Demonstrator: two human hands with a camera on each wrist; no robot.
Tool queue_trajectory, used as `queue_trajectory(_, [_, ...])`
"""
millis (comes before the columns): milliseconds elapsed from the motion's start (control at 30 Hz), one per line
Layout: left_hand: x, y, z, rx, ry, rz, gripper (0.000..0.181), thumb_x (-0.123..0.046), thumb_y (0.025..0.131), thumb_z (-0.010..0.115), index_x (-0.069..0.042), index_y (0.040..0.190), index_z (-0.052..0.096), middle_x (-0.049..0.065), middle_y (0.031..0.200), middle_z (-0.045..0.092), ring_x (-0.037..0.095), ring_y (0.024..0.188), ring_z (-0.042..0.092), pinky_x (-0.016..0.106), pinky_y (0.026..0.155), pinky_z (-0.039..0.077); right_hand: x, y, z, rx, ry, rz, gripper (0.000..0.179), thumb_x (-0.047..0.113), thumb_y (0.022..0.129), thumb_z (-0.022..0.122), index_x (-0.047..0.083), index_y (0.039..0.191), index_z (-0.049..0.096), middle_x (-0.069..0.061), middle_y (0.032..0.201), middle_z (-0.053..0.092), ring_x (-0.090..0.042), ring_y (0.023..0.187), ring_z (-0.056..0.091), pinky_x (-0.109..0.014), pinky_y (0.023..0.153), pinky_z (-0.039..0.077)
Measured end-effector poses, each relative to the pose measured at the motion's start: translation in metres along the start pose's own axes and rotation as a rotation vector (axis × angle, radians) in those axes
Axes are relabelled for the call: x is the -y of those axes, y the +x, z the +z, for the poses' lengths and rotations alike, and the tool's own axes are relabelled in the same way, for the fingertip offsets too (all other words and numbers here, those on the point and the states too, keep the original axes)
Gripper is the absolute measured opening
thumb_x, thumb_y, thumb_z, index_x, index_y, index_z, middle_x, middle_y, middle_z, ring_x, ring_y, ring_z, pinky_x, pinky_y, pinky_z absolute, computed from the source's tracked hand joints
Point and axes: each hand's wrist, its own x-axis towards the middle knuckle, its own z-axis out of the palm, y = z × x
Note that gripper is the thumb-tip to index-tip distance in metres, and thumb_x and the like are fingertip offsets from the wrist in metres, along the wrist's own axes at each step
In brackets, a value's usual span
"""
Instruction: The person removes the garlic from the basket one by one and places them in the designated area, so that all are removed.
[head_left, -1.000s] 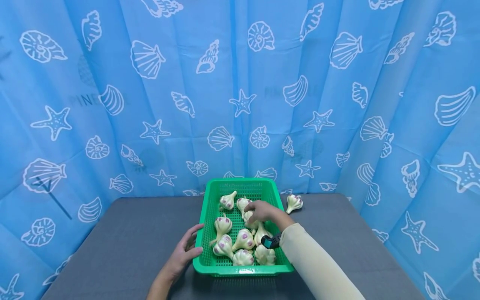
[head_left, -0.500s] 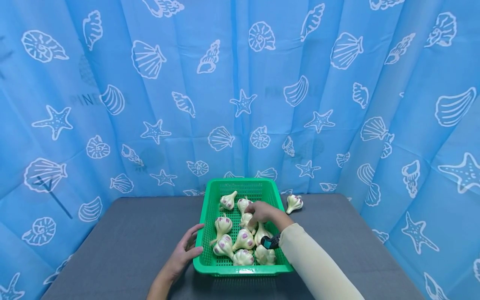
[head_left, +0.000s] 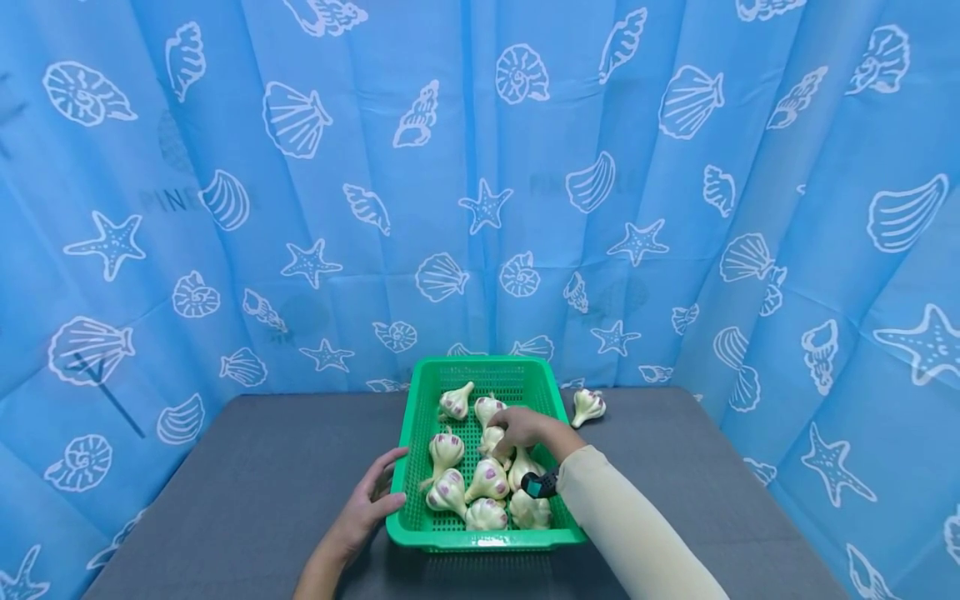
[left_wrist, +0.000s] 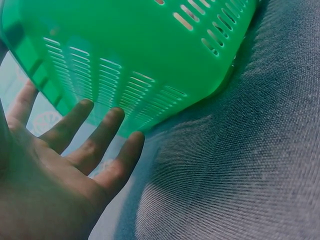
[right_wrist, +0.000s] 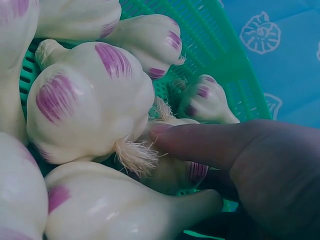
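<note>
i can't see all of the garlic bulb (head_left: 491,440) under the right hand (head_left: 527,428), nor some of that hand's fingers; the sleeve (head_left: 633,525) hides part of the basket's (head_left: 487,541) right rim. the lettering (head_left: 176,200) on the curtain (head_left: 450,167) is too faint to read whole.

Left forearm (head_left: 318,573) angled forward and inward, bare at the wrist. Left hand (head_left: 363,510) was tilted, thumb held apart, fingers (left_wrist: 97,142) spread and slightly bent — four visible from the wrist. Right arm, in a pale sleeve (head_left: 633,529), slanted forward and leftward. Right hand (head_left: 522,426) was arched downward — its thumb (right_wrist: 210,144) extended, other fingers largely hidden.
</note>
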Motion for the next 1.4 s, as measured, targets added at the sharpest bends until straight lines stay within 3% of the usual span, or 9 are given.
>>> queue_trajectory(300, [0.0000,-0.0005,0.0005,0.016,-0.002,0.008,0.062,-0.012,0.097,0.053,-0.006,0.152,0.025,0.032,0.147,0.027,0.042,0.127,0.042,0.034,0.089,0.047,-0.0028,0.0004,0.0006,-0.022,0.002,0.004,0.050,0.014,0.083,0.078,0.005,0.128,0.060,-0.012,0.122,0.059,-0.032,0.112,0.055,-0.042,0.083,0.048])
queue_trajectory(600, [0.0011,0.0001,0.0016,-0.020,0.026,0.013,0.059,-0.013,0.097,0.053,-0.008,0.151,0.029,0.029,0.145,0.032,0.042,0.128,0.041,0.036,0.092,0.044,-0.0033,-0.0013,-0.0025,-0.090,0.038,0.009,0.056,0.015,0.083,0.078,0.005,0.133,0.057,-0.015,0.125,0.058,-0.034,0.114,0.055,-0.042,0.081,0.048])
queue_trajectory(1000, [0.0033,0.0000,0.0000,-0.016,0.013,0.020,0.060,-0.011,0.097,0.052,-0.007,0.152,0.028,0.030,0.146,0.031,0.043,0.129,0.039,0.032,0.091,0.045,0.0021,-0.0047,-0.0058,-0.245,0.070,-0.012,0.052,0.013,0.081,0.079,0.006,0.129,0.059,-0.014,0.120,0.060,-0.033,0.108,0.057,-0.045,0.082,0.048])
queue_trajectory(1400, [0.0027,-0.0006,0.0011,-0.028,0.038,0.015,0.058,-0.012,0.097,0.052,-0.008,0.151,0.029,0.028,0.144,0.035,0.040,0.126,0.042,0.037,0.092,0.044,0.0009,-0.0090,-0.0086,-0.384,0.135,-0.042,0.049,0.015,0.086,0.075,0.009,0.132,0.058,-0.010,0.128,0.057,-0.031,0.117,0.053,-0.048,0.088,0.046])
